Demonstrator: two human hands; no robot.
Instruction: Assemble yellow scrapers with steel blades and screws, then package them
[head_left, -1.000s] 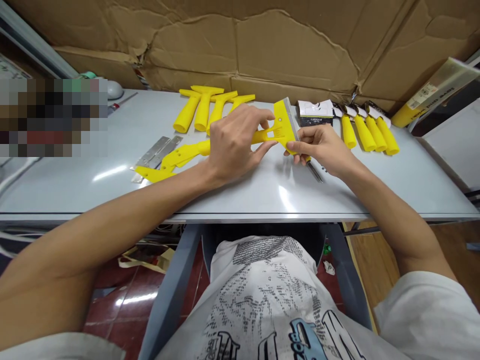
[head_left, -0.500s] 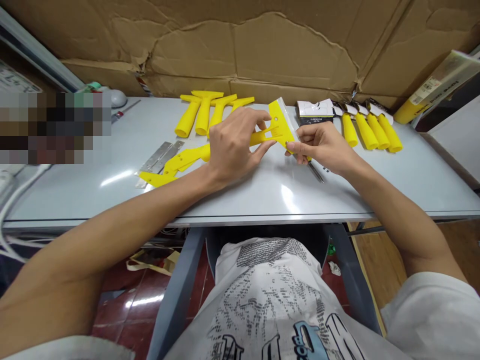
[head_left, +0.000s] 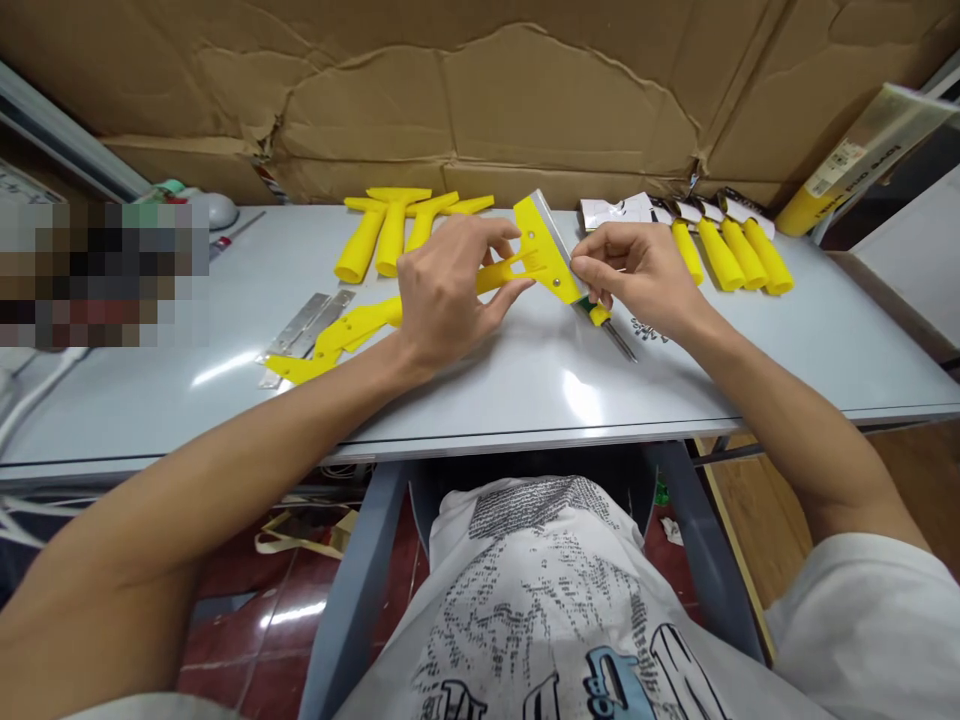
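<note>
A yellow plastic scraper [head_left: 541, 250] with a metal blade along its wide head is tilted above the table, two fastener heads showing on its face. My left hand [head_left: 450, 285] is closed around the scraper's handle. Beside the blade edge, my right hand [head_left: 637, 265] has thumb and fingers pinched together; whether something small lies between them is hidden. Below the head lies a screwdriver [head_left: 619, 340] with a yellow and green handle. Several small screws [head_left: 649, 330] are scattered under my right hand. Loose yellow scraper parts [head_left: 352, 335] and flat metal blades [head_left: 304, 325] lie left of my left hand.
Several yellow scraper handles [head_left: 390, 235] stand along the back of the table. At the back right lie several scrapers with dark covered heads [head_left: 724, 255] and a white-and-black package [head_left: 619, 210]. A yellow-and-clear tube [head_left: 862, 160] leans at far right. Cardboard [head_left: 480, 110] walls the back.
My right thumb has come off the lower fastener on the scraper head, to the blade's edge. That fastener and more of the screwdriver handle now show. The view has shifted slightly.
</note>
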